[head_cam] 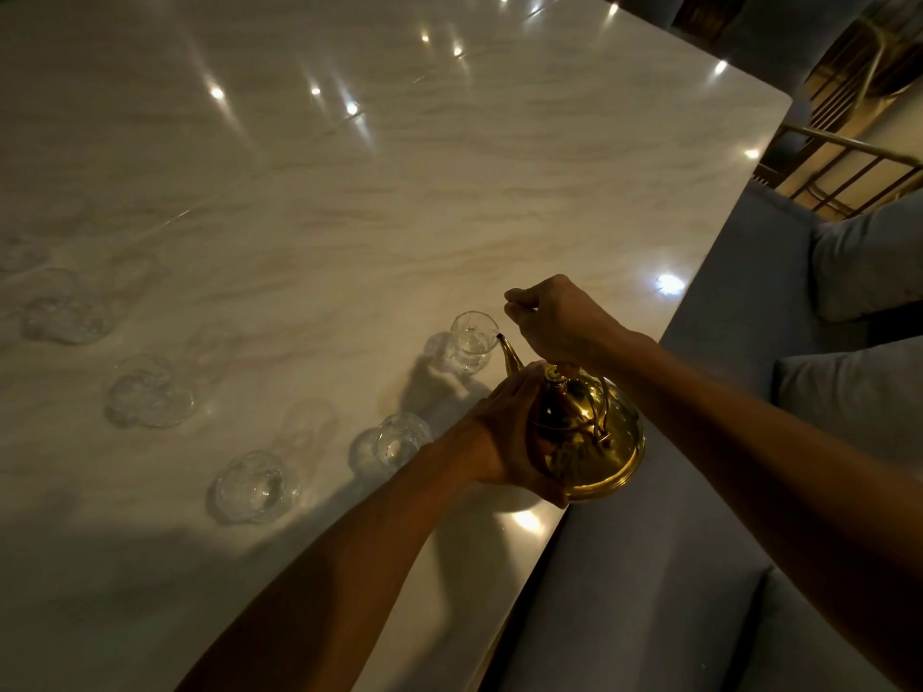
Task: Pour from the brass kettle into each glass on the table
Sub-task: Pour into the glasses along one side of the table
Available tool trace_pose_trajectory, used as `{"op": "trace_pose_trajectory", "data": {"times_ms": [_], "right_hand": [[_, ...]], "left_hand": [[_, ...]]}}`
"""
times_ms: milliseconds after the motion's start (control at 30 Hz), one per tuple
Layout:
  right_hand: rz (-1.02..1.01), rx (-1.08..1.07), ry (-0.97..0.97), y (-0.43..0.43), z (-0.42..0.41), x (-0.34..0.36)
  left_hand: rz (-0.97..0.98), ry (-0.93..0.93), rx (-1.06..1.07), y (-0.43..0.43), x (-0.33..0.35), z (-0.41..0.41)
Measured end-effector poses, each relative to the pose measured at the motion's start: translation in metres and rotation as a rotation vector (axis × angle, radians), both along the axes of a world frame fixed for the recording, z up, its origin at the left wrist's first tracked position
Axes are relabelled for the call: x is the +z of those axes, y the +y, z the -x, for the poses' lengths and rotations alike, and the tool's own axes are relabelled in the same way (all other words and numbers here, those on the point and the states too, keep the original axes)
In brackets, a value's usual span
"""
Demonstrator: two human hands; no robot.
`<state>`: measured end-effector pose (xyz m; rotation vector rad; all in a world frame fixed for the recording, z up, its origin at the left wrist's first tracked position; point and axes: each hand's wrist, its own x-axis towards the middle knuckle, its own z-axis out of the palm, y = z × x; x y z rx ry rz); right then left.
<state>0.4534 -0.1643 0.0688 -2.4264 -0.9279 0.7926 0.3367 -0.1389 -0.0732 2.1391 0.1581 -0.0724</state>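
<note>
We hold the brass kettle with both hands above the near right edge of the marble table. Our left hand is pressed flat against the round side of the kettle and supports it from the left. Our right hand is closed in a fist above the kettle, at the height of the spout; it seems to grip the handle, but the handle inside the fist is hidden from us. The kettle is tilted, and its spout points to the glass just beside it, with the tip at the rim. We cannot tell whether liquid is flowing.

A second glass stands near the left wrist. Further left we see more glasses: one near the table edge, another behind it, and one far left, which is blurred. A grey sofa is on the right of the table.
</note>
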Motion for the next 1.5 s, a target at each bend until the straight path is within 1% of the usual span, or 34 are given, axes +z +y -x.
{"op": "trace_pose_trajectory", "data": {"times_ms": [300, 400, 667, 767, 833, 1033, 1133, 1267, 1367, 1500], "right_hand": [[-0.039, -0.001, -0.011, -0.006, -0.002, -0.001], [-0.097, -0.004, -0.034, -0.016, 0.000, -0.002], [-0.264, -0.094, -0.005, -0.041, 0.014, -0.001], [-0.265, -0.130, -0.032, -0.050, 0.024, -0.001], [-0.250, -0.169, -0.037, -0.055, 0.034, 0.003], [-0.296, -0.233, -0.002, -0.071, 0.073, 0.025], [-0.347, -0.236, 0.060, -0.083, 0.102, 0.034], [-0.365, -0.203, -0.045, -0.100, 0.139, 0.034], [-0.378, -0.228, -0.106, -0.109, 0.165, 0.031], [-0.393, -0.225, -0.195, -0.115, 0.198, 0.028]], "left_hand": [[-0.049, -0.010, -0.004, -0.001, 0.007, 0.002], [-0.109, -0.009, -0.023, 0.001, 0.009, 0.003], [-0.213, -0.018, -0.047, 0.007, 0.007, 0.011], [-0.255, -0.044, -0.045, 0.007, 0.006, 0.017], [-0.261, -0.062, -0.023, 0.005, 0.006, 0.026], [-0.225, -0.152, 0.081, -0.011, 0.015, 0.071], [-0.191, -0.116, 0.108, -0.023, 0.010, 0.092], [-0.166, -0.105, 0.146, -0.038, 0.006, 0.125], [-0.126, -0.128, 0.105, -0.046, 0.012, 0.153], [-0.117, -0.104, 0.043, -0.049, 0.012, 0.179]]}}
